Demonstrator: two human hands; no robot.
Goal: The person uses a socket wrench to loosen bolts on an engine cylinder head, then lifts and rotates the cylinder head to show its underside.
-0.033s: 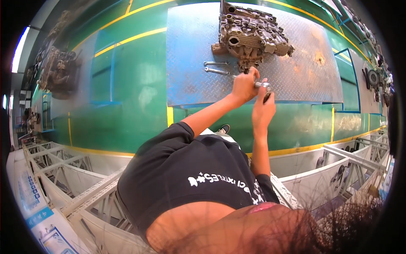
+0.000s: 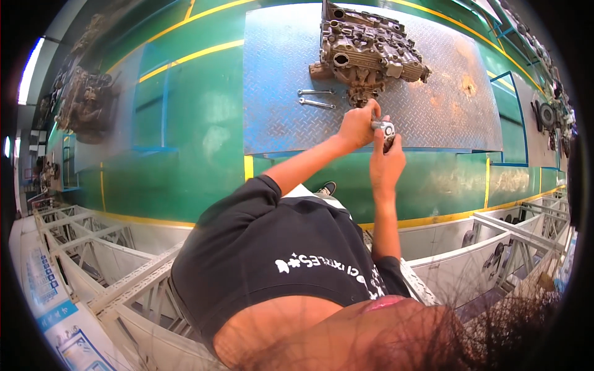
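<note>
My right hand (image 2: 388, 166) is closed round a ratchet wrench (image 2: 388, 130), its round silver head showing above the fingers and most of the handle hidden. My left hand (image 2: 355, 128) is closed beside that head, with a short metal cylinder (image 2: 375, 124) between the two hands. It looks like a socket joined to the head, but my left fingers partly hide it. Just beyond my left fingertips is the near end of a dirty, brown-grey engine (image 2: 365, 49). Two combination wrenches (image 2: 317, 102) lie side by side left of my left hand.
Everything rests on a blue, worn checker-plate platform (image 2: 427, 117). A second engine (image 2: 86, 105) stands at the far left. The green floor (image 2: 204, 123) carries yellow lines. Behind me run white metal frames (image 2: 445, 260), and a wheel-like part (image 2: 546, 114) lies at the far right.
The ratchet head has turned so its round face shows more. My right hand has shifted slightly right; my left hand has hardly moved.
</note>
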